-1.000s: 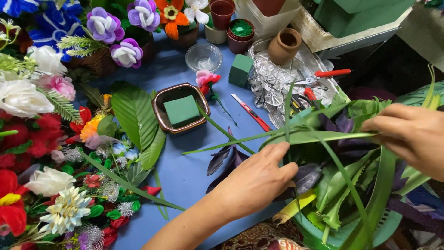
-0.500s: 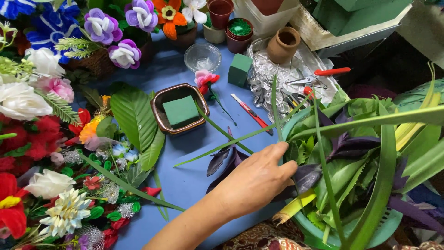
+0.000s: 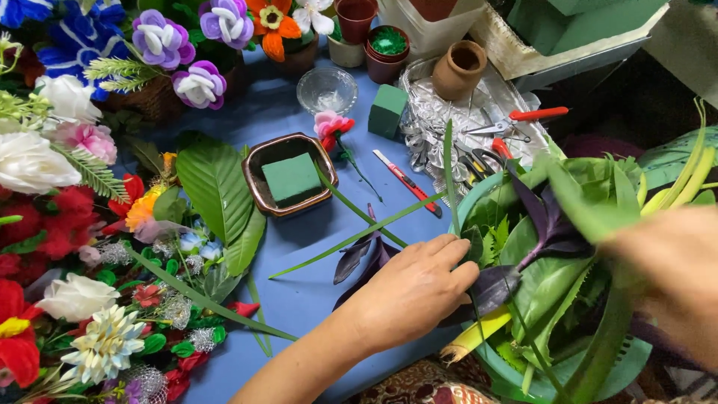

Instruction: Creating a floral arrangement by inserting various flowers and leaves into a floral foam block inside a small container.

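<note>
— Two hands are working at the teal basin of leaves (image 3: 479,196) on the right; what is each one gripping?

— The left hand (image 3: 411,288) is lying palm down at the near left rim, fingers curling loosely onto a dark purple leaf (image 3: 499,286); whether it is pinching it, I cannot tell. The right hand (image 3: 669,277) is blurring over the greenery, grip unreadable.

— And farther left?

— A brown dish with green foam (image 3: 292,176) is sitting on the blue table (image 3: 314,292), beside a long grass blade (image 3: 351,238).

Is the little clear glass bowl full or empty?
Empty, it seems. The glass bowl stands upright on the blue table, and only the blue shows through it; nothing visible lies inside.
</note>
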